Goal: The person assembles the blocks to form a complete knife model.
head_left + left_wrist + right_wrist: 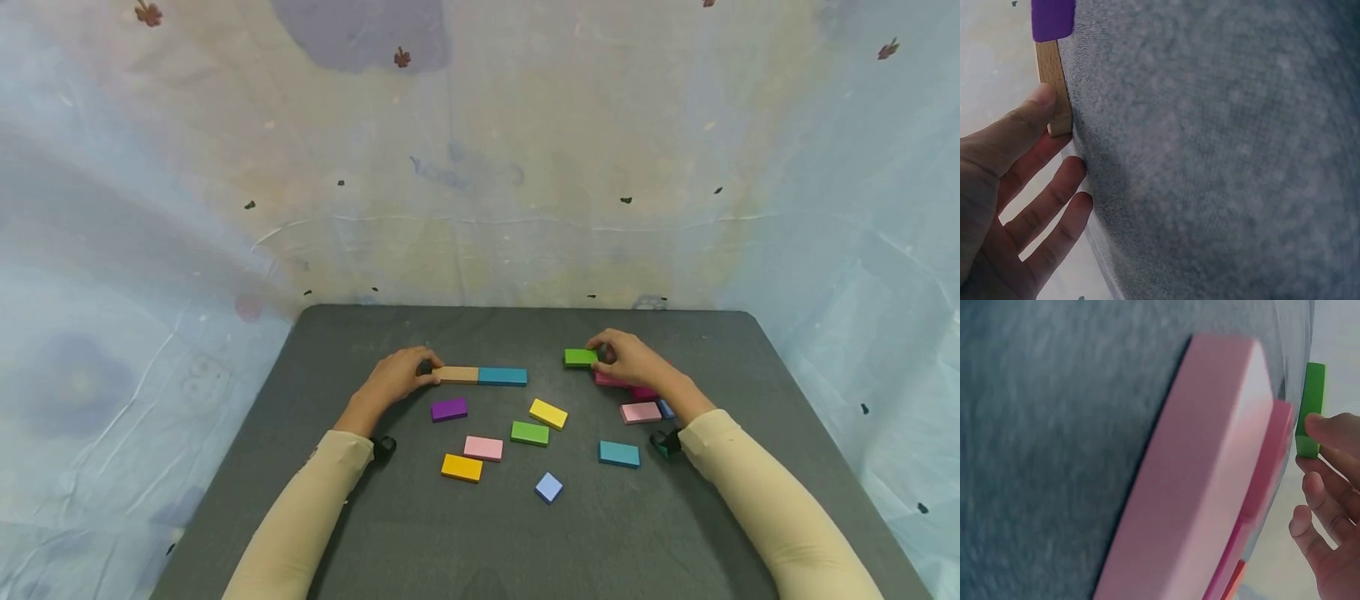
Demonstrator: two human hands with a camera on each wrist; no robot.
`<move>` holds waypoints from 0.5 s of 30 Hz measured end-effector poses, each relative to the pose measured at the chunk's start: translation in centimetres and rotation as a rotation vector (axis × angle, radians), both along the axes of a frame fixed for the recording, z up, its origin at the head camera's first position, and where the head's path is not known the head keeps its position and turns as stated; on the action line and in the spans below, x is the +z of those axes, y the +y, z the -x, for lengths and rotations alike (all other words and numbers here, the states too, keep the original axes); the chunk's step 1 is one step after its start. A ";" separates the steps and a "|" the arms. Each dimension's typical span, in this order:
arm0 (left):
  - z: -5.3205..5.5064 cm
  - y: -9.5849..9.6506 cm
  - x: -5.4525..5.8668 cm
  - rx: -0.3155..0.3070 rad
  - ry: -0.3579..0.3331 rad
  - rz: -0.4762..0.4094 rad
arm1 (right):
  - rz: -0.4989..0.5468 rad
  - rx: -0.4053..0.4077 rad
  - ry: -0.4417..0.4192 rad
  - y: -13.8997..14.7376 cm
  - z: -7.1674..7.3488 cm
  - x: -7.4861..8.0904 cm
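My left hand (401,372) pinches the left end of a natural wood block (457,375) between thumb and index finger, the other fingers spread in the left wrist view. A blue block (502,377) lies end to end with it in a straight row. My right hand (633,362) pinches the right end of a green block (579,358) with thumb and fingertips. In the right wrist view that green block stands out past the pink ones, its free end pointing away from the fingers.
Nearer me lie a purple block (449,409), a yellow block (548,413), a second green block (529,433), a pink block (483,448), an orange-yellow block (461,468), a light blue block (549,487) and another blue block (618,454). Several pinkish blocks, one pale pink (641,412), sit under my right forearm.
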State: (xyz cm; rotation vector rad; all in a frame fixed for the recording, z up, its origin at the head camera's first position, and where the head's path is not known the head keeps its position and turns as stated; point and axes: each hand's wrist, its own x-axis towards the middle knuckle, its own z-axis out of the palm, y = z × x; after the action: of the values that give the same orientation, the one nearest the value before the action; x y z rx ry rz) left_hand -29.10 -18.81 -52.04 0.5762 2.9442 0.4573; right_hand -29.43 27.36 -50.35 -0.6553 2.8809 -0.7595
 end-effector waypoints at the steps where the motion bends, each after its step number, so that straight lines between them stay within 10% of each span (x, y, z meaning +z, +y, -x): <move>1: 0.0 0.0 0.0 0.001 -0.001 -0.003 | 0.001 0.007 0.001 -0.2 -0.1 0.0; 15: 0.1 0.0 -0.3 0.000 0.002 0.001 | 0.010 0.074 0.016 -2.4 -1.6 0.0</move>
State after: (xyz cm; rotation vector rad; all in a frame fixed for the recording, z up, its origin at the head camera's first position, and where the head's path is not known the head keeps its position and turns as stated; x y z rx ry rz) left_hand -29.23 -18.84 -52.35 0.5763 2.9459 0.4549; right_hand -27.86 24.99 -50.35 -0.7673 2.8508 -0.7629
